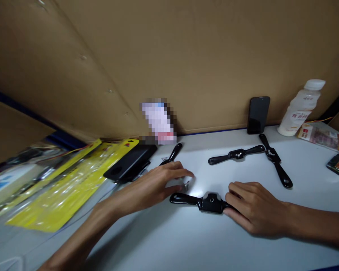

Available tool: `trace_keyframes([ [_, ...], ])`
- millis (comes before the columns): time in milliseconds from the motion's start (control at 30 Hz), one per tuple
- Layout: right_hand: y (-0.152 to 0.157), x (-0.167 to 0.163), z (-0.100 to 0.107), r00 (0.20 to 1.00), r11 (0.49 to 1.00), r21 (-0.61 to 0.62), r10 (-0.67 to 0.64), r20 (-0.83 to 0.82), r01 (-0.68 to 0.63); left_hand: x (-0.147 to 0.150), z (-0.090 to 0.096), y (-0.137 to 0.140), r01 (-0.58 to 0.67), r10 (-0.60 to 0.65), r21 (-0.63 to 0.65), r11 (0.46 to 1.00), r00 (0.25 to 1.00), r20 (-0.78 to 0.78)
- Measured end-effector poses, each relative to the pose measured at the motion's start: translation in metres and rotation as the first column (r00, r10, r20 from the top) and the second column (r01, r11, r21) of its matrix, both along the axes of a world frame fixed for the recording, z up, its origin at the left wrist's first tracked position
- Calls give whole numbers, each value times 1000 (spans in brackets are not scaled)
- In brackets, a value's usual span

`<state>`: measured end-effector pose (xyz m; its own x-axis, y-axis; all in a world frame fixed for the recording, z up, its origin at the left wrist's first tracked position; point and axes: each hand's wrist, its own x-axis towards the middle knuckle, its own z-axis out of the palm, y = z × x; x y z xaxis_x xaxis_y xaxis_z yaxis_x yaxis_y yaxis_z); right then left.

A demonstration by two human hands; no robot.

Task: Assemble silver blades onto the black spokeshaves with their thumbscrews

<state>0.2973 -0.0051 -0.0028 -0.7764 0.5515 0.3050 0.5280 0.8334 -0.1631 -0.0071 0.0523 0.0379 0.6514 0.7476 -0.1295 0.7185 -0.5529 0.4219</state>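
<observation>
Cardboard wall: upright behind the white tabletop.
Yellow packages: flat at the left, with clear plastic on them.
Nearest black tool: on the tabletop, two-handled, nearer than three similar tools.
Right hand: fingers curled closed round that nearest tool's right handle.
Left hand: half open, thumb and forefinger parted around a small silver piece; whether they touch it, I cannot tell.
Silver piece: just beyond the nearest tool's left handle.
</observation>
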Motion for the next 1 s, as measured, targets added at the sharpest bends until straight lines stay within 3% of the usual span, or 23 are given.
trace_keyframes([
  [300, 1, 0, 0, 1000, 1000, -8, -2, -14, 2, 9, -5, 2, 25, -25, -27, 999, 1000, -17],
  [633, 1, -1, -1, 1000, 1000, -23, -4, 5, 4, 18, -14, -1, -71, 69, 132, 989, 997, 24],
  [1000, 1, 0, 0, 1000, 1000, -8, -8, 4, 8, 24, -16, -5, -101, 89, 97, 990, 989, 117],
])
